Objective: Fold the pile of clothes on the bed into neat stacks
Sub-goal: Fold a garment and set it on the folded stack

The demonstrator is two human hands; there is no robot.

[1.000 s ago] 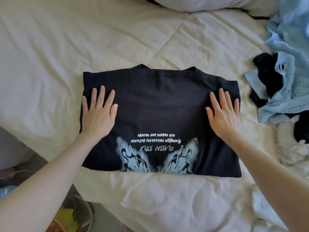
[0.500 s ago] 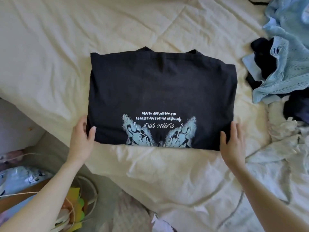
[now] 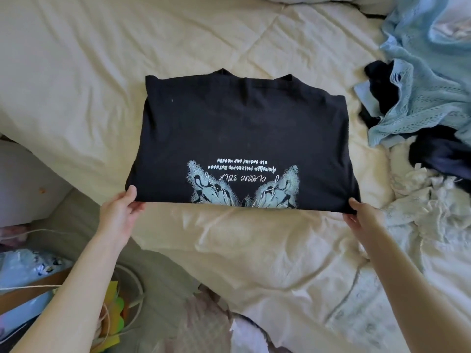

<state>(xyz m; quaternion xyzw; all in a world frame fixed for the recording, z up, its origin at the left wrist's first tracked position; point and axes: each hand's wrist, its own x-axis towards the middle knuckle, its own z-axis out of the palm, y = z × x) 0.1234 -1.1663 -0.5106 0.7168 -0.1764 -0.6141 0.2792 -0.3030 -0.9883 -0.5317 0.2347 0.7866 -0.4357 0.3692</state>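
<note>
A black T-shirt [image 3: 242, 133] with a pale blue butterfly print and upside-down white lettering lies partly folded on the cream bedspread [image 3: 127, 59]. My left hand [image 3: 119, 212] pinches its near left corner, thumb on top. My right hand [image 3: 359, 215] grips the near right corner, fingers tucked under the cloth. The near edge is lifted a little off the bed. To the right lies the unfolded pile: a light blue knit garment [image 3: 428, 93], dark navy pieces [image 3: 443, 154] and white lacy cloth [image 3: 428, 200].
The bed's edge runs down the left; beyond it on the floor are cords, a cardboard box [image 3: 30, 289] and bright yellow paper [image 3: 114, 317]. A pale patterned garment [image 3: 369, 301] lies on the near right of the bed. A pillow [image 3: 331, 1] sits at the far edge.
My hands left the top of the shirt, slid back to its near corners and took hold of them. The near edge now rises slightly off the bedspread.
</note>
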